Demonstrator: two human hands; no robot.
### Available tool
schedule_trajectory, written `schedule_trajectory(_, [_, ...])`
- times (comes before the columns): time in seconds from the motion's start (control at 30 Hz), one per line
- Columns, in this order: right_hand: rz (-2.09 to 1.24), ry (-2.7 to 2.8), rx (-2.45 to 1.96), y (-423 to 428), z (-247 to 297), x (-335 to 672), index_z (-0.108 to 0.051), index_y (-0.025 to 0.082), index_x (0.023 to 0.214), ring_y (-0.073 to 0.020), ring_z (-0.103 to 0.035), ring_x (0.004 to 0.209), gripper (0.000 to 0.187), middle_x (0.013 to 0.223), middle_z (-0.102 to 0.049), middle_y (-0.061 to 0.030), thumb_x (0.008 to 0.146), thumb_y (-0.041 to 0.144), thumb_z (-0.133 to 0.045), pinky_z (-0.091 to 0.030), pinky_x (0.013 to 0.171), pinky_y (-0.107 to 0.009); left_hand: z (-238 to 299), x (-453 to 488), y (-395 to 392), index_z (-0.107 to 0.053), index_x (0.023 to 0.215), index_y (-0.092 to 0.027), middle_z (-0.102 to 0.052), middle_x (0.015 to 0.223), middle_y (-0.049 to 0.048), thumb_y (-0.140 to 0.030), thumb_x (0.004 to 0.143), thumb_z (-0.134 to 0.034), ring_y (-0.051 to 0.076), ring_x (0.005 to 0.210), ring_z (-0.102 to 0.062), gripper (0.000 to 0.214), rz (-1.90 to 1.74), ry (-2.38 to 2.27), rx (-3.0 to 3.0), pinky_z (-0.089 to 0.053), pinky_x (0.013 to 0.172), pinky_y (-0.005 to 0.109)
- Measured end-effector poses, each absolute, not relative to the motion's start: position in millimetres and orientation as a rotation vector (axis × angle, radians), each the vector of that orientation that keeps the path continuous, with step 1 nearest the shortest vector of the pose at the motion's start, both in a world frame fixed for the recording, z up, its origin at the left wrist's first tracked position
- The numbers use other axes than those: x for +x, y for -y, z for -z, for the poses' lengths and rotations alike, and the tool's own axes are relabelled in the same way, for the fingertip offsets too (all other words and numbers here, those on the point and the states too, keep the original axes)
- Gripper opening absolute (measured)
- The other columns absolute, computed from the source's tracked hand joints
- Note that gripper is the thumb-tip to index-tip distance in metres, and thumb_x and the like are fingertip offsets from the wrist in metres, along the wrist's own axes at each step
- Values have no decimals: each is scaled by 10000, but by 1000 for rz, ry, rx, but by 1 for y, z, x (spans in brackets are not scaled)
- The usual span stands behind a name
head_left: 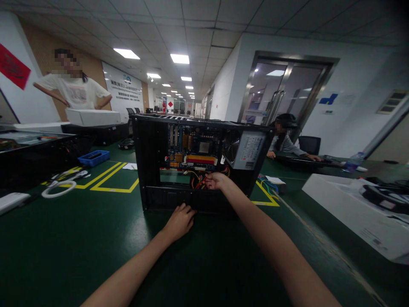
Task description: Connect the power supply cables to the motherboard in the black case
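Note:
An open black computer case stands upright on the green table, its side off, showing a blue motherboard and a grey power supply. My left hand rests on the case's lower front edge with the fingers curled against it. My right hand reaches inside the case and pinches a bundle of red, yellow and black cables near the bottom.
A blue tray, a white cable loop and yellow floor-style tape lines lie at left. A large white box sits at right. One person stands at back left; another sits at a desk behind the case.

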State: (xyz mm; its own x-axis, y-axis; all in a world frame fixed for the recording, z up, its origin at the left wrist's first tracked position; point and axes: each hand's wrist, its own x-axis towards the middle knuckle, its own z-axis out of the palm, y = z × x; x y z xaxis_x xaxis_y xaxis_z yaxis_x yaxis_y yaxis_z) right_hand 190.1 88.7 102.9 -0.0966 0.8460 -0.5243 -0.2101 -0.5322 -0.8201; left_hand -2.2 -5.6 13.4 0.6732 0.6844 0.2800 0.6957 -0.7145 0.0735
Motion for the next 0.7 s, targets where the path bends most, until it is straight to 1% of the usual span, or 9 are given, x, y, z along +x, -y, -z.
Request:
schedule_trajectory(0.1, [-1734,702,-1403,-92,-107,185,-358,164,689,-90,-500,506,202,604,-491,-2,853,74,-282,-295,439,-167,-14,-2,6,-498,1099,-207,-518,935,59,-182,821,-435,208,919,-436,286,446,1181,-2838,-364,792,337])
schedule_trajectory(0.27, [-1694,647,-1433,-97,-111,176,-347,166,663,-62,-398,420,216,525,-388,32,856,91,-284,-282,422,-150,-13,-1,5,-500,1092,-214,-517,944,55,-183,816,-439,212,925,-435,284,441,1192,-2839,-369,793,345])
schedule_trajectory(0.43, [-1693,630,-1431,-102,-107,173,-338,169,660,-60,-375,406,219,523,-373,36,853,93,-269,-268,420,-155,-12,-1,6,-496,1100,-211,-516,932,59,-183,816,-433,213,921,-440,292,426,1202,-2840,-368,801,349])
schedule_trajectory(0.6, [-1720,609,-1410,-106,-103,174,-333,168,644,-57,-333,389,219,501,-335,50,858,135,-301,-272,426,-160,-12,-1,6,-500,1090,-210,-516,942,57,-183,812,-438,213,924,-437,286,448,1195,-2837,-365,810,354])
schedule_trajectory(0.7, [-1737,576,-1395,-107,-104,174,-338,168,653,-55,-336,388,216,508,-353,47,860,129,-292,-276,422,-154,-12,-1,6,-502,1084,-210,-517,941,53,-181,806,-444,214,915,-435,286,469,1190,-2838,-372,793,349])
